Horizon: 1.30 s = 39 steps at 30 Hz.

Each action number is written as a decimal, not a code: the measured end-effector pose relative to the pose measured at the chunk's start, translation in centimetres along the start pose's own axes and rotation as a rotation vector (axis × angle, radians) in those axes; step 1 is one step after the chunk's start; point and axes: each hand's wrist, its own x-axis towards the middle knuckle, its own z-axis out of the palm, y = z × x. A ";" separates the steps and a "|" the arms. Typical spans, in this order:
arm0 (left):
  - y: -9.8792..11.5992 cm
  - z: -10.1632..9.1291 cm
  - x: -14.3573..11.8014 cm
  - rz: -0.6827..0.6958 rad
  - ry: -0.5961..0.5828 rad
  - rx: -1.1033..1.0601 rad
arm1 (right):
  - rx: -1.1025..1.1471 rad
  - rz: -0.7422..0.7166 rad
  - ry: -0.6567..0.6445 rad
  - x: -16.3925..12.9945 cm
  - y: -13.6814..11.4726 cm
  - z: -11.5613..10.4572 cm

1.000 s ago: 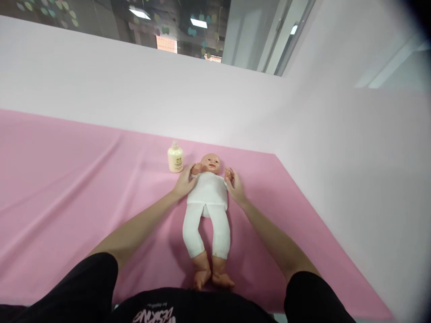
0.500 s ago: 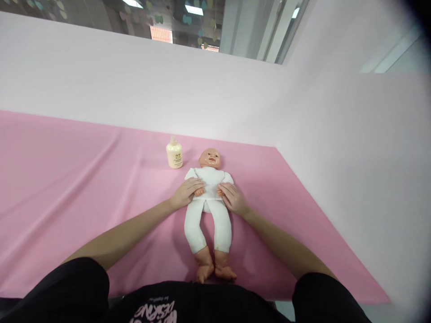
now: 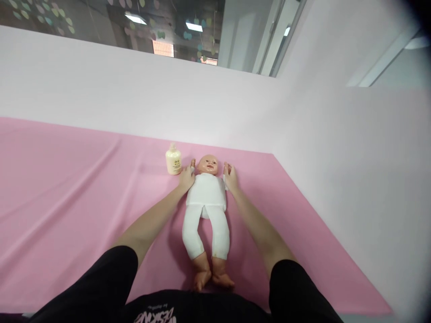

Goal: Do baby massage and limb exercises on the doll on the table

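Observation:
A baby doll [image 3: 206, 193] in white clothing lies on its back on the pink-covered table, head toward the wall and bare feet toward me. My left hand [image 3: 187, 177] is closed around the doll's arm on the left side, raised beside its head. On the other side, my right hand [image 3: 230, 177] grips the doll's other arm, and that small hand shows above my fingers. Both doll arms are bent up next to the head. Just left of my left hand stands a cream-coloured bottle [image 3: 173, 162] with a dark printed label, upright.
The pink cover [image 3: 84, 188] has several creases on the left. A white wall [image 3: 141, 94] runs along the table's back edge, with a window [image 3: 168, 31] above. Another pale wall [image 3: 353, 157] rises on the right.
Both my hands have moved up from the doll's belly to beside its head, bringing the doll's arms up and outward. The view has tilted up slightly.

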 end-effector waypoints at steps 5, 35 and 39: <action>-0.1 0.3 0.7 -0.135 -0.094 0.050 | -0.155 0.125 -0.073 1.6 1.0 0.5; -0.1 -3.4 -7.3 0.282 -0.050 -0.433 | -0.133 -0.658 -0.190 -8.8 -2.0 -4.7; -1.5 -4.1 -6.3 -0.049 0.184 -0.770 | 0.109 -0.390 0.014 -7.1 -1.0 -5.4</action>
